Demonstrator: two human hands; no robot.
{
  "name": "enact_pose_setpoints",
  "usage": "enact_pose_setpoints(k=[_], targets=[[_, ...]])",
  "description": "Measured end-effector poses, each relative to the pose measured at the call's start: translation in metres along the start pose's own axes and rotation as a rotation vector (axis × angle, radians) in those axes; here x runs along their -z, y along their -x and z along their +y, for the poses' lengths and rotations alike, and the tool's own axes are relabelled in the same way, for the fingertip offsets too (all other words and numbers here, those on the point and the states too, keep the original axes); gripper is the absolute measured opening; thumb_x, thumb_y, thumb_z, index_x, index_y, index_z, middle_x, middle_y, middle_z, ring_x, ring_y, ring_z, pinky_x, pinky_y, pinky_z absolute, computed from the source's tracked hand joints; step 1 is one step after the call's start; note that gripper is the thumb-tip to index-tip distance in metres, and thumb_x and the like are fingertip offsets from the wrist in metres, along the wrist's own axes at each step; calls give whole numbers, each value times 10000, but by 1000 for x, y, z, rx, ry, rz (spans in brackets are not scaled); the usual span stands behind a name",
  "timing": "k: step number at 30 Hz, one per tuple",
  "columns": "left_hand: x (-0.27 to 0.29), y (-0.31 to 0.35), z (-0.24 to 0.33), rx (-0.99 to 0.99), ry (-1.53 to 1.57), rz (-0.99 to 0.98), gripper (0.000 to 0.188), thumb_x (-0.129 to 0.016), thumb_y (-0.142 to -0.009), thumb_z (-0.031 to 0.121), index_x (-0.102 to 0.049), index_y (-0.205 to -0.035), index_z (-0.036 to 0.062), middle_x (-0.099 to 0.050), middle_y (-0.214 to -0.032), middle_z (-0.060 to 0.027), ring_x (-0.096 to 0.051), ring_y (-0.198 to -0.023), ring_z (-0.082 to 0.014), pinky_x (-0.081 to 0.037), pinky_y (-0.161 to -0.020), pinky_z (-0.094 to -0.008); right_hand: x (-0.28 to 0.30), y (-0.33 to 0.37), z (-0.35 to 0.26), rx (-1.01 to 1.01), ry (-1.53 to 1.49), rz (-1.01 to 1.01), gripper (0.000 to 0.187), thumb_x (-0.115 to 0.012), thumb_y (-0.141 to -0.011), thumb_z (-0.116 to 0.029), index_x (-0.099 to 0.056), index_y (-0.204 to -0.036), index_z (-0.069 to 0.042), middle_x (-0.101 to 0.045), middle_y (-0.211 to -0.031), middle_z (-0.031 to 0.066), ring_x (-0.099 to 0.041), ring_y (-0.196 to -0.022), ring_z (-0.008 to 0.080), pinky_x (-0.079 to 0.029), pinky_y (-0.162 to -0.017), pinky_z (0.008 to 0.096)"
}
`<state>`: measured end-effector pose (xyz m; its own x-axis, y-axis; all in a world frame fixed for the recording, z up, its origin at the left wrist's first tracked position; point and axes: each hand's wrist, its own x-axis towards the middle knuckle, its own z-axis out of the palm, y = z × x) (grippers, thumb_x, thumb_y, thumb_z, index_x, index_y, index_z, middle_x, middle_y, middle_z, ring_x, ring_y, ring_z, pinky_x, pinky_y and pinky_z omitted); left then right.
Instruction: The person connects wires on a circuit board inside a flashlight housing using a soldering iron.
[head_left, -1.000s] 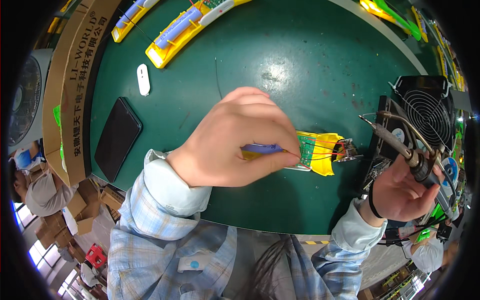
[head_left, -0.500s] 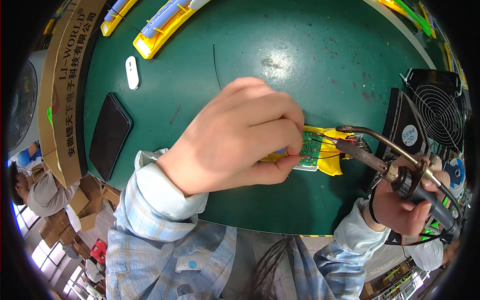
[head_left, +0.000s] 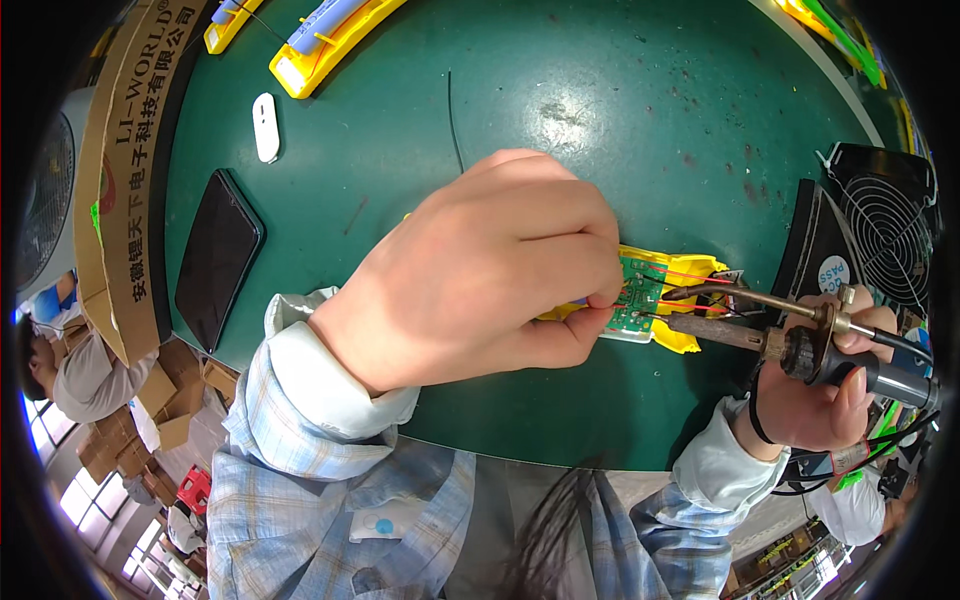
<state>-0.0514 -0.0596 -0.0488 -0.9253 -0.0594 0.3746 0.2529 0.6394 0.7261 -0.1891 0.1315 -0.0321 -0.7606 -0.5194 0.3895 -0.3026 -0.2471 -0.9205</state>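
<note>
Lettering point(head_left: 160, 100) on carton point(head_left: 112, 205) and, seemingly, round sticker point(head_left: 833, 273)

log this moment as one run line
left hand: curled over yellow casing | right hand: holding soldering iron | iron's tip: at circuit board

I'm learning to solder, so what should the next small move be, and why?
Perhaps the right hand should gently settle the tip of the soldering iron on the green circuit board, with the left hand held steady. The tip is over the board, close to the left hand; I cannot tell whether it touches.
</note>
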Motion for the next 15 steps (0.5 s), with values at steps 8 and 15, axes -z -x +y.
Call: enact_pose_setpoints(k=[8,15], targets=[[-1,1,0,32,-3,-7,165,-654,-523,20,-549,-638,76,-537,-734,-20,-521,-666,-188,-440,-725,-365,-2,-1,3,37,36,-59,329,-506,-669,-330,-424,-686,-12,-429,-625,112,-393,-552,161,-334,-473,247],[-2,2,-1,29,28,15,162,-659,-531,25,-549,-640,75,-538,-731,-20,-521,-668,-187,-434,-737,-368,-2,-1,3,7,76,-42,331,-508,-672,-331,-427,-677,-10,-428,-619,106,-392,-550,158,-346,-476,256]])
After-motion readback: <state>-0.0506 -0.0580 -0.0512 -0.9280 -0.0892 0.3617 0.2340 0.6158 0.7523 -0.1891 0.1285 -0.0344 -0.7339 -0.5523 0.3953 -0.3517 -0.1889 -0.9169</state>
